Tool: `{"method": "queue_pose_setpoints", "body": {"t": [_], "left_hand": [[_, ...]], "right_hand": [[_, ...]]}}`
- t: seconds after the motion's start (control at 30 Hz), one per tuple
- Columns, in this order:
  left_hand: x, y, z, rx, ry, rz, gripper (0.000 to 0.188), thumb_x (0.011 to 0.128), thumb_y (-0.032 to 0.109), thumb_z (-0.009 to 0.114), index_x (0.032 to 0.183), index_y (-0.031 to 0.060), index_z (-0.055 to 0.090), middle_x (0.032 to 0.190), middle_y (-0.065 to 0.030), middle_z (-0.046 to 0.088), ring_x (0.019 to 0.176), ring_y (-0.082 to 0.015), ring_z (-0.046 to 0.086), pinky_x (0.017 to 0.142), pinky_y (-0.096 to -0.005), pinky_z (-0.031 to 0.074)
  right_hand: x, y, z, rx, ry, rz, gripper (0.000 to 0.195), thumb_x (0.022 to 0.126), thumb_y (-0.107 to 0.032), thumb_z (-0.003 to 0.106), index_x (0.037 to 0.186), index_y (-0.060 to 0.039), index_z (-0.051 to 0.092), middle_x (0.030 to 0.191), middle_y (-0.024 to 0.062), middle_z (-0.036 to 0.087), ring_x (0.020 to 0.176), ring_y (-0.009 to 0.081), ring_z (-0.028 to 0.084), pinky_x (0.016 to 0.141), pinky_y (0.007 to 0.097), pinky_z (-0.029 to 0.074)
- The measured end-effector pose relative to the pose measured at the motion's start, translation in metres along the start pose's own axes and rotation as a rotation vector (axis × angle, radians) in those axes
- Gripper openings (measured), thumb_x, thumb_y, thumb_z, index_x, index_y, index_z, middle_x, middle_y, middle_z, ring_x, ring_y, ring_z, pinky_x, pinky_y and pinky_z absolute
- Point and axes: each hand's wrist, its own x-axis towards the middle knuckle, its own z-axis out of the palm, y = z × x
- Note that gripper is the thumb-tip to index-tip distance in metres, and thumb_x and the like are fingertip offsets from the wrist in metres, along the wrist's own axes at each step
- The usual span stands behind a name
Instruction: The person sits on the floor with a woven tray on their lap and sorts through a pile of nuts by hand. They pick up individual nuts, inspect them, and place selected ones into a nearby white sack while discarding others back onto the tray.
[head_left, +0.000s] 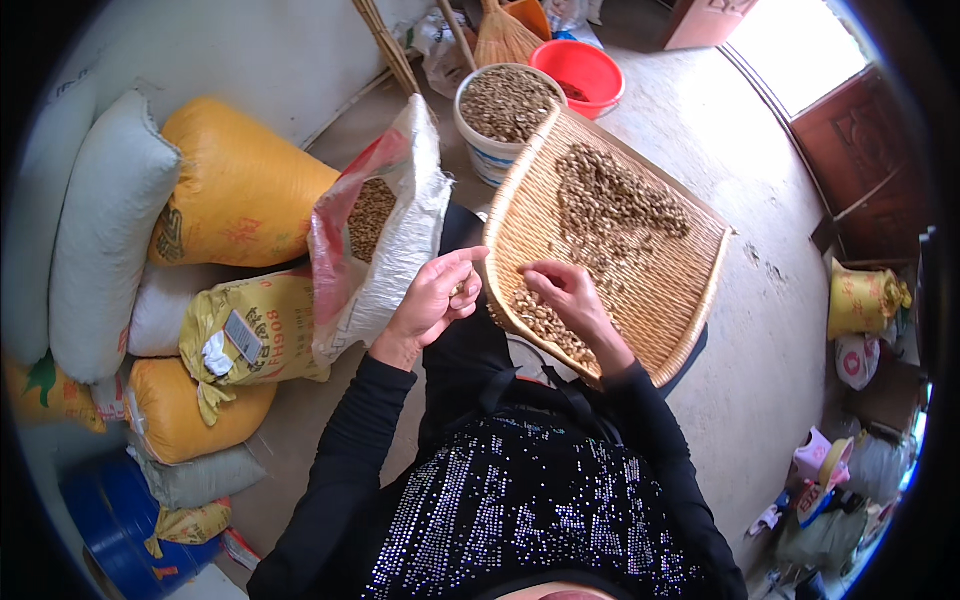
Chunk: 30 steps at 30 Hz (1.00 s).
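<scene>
A shallow woven wicker tray (667, 300) rests on the lap, tilted. Small brown pieces, perhaps seeds or nuts, form a darker heap (600, 187) at its far side and a lighter heap (551, 322) at its near edge. Over the lighter heap is my right hand (574, 292), thumb and forefinger close together; whether a piece is between them is unclear. My left hand (442, 296) is left of the tray's rim, its forefinger extended and the other fingers curled around some small pale-brown pieces. Just beyond it stands an open white woven sack (405, 247) holding similar brown pieces.
A white bucket (487, 154) full of brown pieces and a red plastic basin (611, 82) stand beyond the tray. Stuffed yellow sacks (240, 187) and white sacks (105, 247) line the left wall. A blue drum (112, 517) is lower left. Bags lie at far right.
</scene>
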Motion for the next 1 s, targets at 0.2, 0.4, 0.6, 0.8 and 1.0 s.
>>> {"method": "queue_pose_setpoints", "body": {"t": [0.2,0.4,0.6,0.8,1.0], "left_hand": [[0.020,-0.023,0.027,0.168,-0.079,-0.054,0.032,0.102,0.013,0.046,0.131,-0.0028,0.046,0.070,0.0024,0.047,0.053,-0.0020,0.037,0.047,-0.0170,0.031],[0.030,-0.040,0.036,0.186,-0.136,-0.124,0.030,0.102,0.014,0.049,0.128,-0.0006,0.049,0.072,0.0032,0.049,0.052,-0.0007,0.039,0.046,-0.0159,0.031],[0.034,-0.048,0.040,0.199,-0.125,-0.134,0.028,0.102,0.013,0.049,0.127,-0.0001,0.050,0.073,0.0031,0.050,0.053,-0.0005,0.040,0.047,-0.0157,0.032],[0.033,-0.055,0.044,0.137,-0.170,-0.114,0.028,0.101,0.011,0.048,0.127,0.0001,0.049,0.073,0.0033,0.050,0.054,-0.0005,0.041,0.047,-0.0153,0.032],[0.033,-0.061,0.040,0.091,-0.187,-0.131,0.028,0.098,0.004,0.043,0.124,0.0002,0.049,0.076,0.0012,0.052,0.055,-0.0002,0.041,0.048,-0.0152,0.033]], "right_hand": [[-0.006,0.008,0.012,0.221,0.016,0.081,0.030,0.092,-0.024,0.069,0.106,0.0024,0.070,0.079,-0.0001,0.066,0.068,0.0038,0.054,0.061,0.0212,0.045],[-0.021,0.022,0.000,0.334,0.050,0.039,0.028,0.094,-0.023,0.066,0.104,0.0022,0.070,0.084,0.0014,0.069,0.073,0.0050,0.059,0.064,0.0208,0.048],[-0.031,0.016,-0.008,0.310,0.032,0.044,0.029,0.094,-0.024,0.066,0.103,0.0035,0.070,0.083,0.0017,0.069,0.073,0.0052,0.059,0.066,0.0211,0.048],[-0.029,0.029,-0.003,0.544,0.035,0.142,0.025,0.095,-0.022,0.064,0.098,0.0026,0.067,0.080,0.0002,0.066,0.068,0.0046,0.055,0.063,0.0198,0.046],[-0.033,0.035,-0.001,0.593,0.053,0.184,0.024,0.096,-0.023,0.062,0.095,0.0004,0.065,0.075,-0.0017,0.062,0.064,0.0043,0.052,0.061,0.0185,0.043]]}}
